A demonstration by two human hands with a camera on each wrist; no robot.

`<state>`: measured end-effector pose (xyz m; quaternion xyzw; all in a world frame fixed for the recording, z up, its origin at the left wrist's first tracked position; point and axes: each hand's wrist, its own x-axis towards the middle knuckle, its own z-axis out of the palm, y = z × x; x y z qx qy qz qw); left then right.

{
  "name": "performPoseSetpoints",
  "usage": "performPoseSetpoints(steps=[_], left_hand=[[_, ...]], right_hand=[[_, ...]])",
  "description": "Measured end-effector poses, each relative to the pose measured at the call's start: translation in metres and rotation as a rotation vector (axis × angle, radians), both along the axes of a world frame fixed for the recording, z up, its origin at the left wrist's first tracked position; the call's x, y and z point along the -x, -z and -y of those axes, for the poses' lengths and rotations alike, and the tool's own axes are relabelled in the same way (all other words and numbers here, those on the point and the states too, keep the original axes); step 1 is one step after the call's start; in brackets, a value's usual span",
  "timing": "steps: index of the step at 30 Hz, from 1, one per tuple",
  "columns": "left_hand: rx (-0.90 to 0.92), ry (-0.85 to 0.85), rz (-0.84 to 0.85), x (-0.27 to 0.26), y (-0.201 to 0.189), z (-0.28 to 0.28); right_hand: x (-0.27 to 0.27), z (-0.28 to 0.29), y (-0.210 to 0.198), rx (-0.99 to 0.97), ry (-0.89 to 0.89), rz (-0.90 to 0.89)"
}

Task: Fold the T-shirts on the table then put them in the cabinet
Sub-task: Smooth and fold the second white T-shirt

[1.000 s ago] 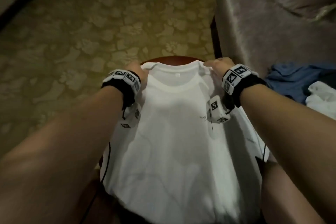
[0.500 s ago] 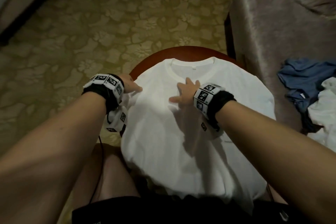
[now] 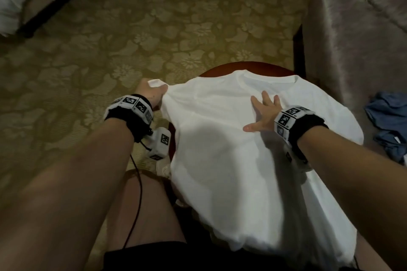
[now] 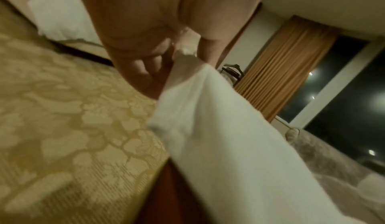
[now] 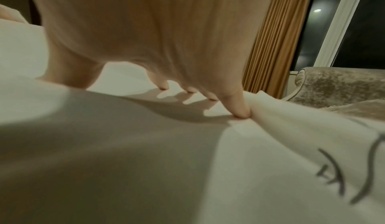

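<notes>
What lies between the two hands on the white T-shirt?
Only smooth white T-shirt fabric, in the head view: the left hand grips the sleeve edge, the right hand presses flat below the collar.

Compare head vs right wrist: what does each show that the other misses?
Head only: left hand gripping the sleeve, the round table's rim, blue clothes on the sofa. Right wrist only: curtain, dark window, fingertips pressing into the fabric. Both: right hand spread flat on the white T-shirt.

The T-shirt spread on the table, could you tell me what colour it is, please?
White, with a small dark handwritten-style mark; the T-shirt shows best in the head view.
</notes>
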<state>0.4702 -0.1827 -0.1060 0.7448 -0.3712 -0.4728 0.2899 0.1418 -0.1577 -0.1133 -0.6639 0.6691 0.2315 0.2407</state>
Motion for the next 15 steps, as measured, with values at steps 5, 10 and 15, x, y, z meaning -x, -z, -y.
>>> performPoseSetpoints(steps=[5, 10, 15], left_hand=[[-0.151, 0.132, 0.055, 0.0075, 0.0039, -0.0033], [0.123, -0.095, 0.174, 0.0083, 0.0076, -0.0039], [-0.161, 0.059, 0.024, 0.0107, -0.0004, -0.0072]], right_hand=[[0.0002, 0.0025, 0.0026, -0.008, 0.015, -0.017], [-0.0011, 0.0023, 0.0041, 0.002, 0.012, -0.029], [-0.0008, 0.0008, 0.0043, 0.003, 0.016, -0.022]])
